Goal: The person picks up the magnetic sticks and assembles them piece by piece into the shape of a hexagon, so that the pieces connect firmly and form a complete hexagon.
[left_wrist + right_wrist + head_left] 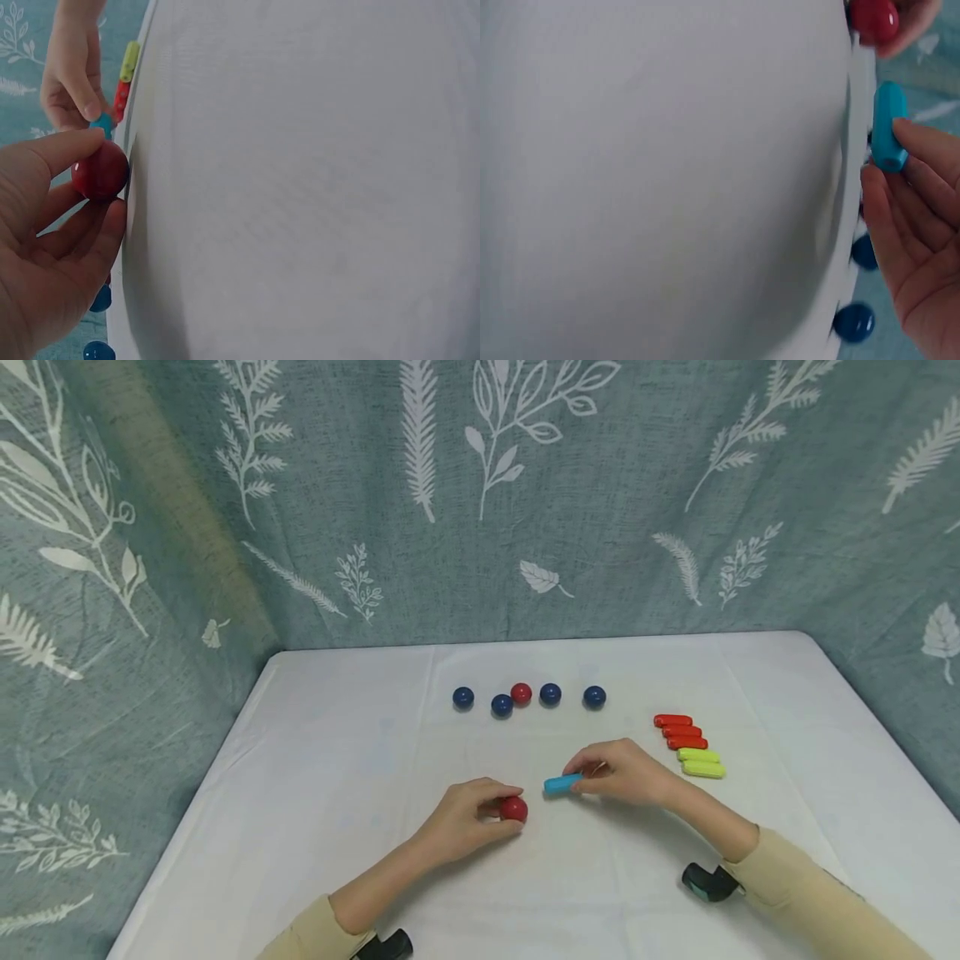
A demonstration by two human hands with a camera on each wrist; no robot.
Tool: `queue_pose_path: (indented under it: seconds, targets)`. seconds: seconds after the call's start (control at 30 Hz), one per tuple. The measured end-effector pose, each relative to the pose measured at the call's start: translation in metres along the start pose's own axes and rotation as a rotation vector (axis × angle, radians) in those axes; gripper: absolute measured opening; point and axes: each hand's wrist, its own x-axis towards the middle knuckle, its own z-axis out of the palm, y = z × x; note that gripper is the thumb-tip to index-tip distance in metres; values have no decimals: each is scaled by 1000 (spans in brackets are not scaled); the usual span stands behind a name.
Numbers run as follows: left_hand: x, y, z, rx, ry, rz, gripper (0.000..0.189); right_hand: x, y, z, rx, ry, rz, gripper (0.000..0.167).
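Note:
Near the middle of the white table, my left hand (463,825) grips a glossy red ball (513,809) between thumb and fingers. The left wrist view shows this red ball (101,172) with the thumb on one side and fingertips on the other. To its right, my right hand (628,772) pinches one end of a short light-blue stick (559,785) with rounded edges. Its free end points left, toward the ball and a small gap away. In the right wrist view the blue stick (888,124) lies between thumb and fingers.
Farther back sit several dark blue balls (550,695) in a loose row with another red ball (521,694). At the right lie red sticks (682,732) and yellow-green sticks (702,769), stacked side by side. A patterned curtain (465,568) hangs behind the table (315,760).

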Motion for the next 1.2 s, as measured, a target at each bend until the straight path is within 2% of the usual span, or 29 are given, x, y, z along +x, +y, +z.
queue_pose_path:
  seconds: [0.17, 0.3, 0.4, 0.6, 0.7, 0.9, 1.0, 1.07, 1.2]
  targets:
    - [1, 1, 0, -3, -12, 34, 39, 5, -10, 11, 57, -69, -55, 17]
    - [2, 3, -1, 14, -29, 12, 39, 8, -14, 15, 53, -99, -80, 17]
    - [1, 5, -1, 16, -38, -11, 39, 9, -15, 15, 44, -106, -84, 16]
    - [1, 5, -1, 6, -36, -17, 37, 11, -12, 13, 49, -91, -81, 15]
    - [0, 5, -1, 7, -29, -16, 37, 13, -8, 8, 21, -11, -65, 15]
    - [-1, 5, 0, 16, -24, -31, 37, 22, 6, -11, -98, 316, 33, 17]
    - [-2, 4, 1, 12, -25, -37, 37, 26, 16, -20, -117, 434, 94, 22]
    - [-2, 4, 1, 7, -24, -39, 37, 29, 22, -26, -114, 465, 123, 27]
    - [-3, 4, 1, -6, -21, -42, 38, 33, 32, -33, -115, 446, 179, 38]
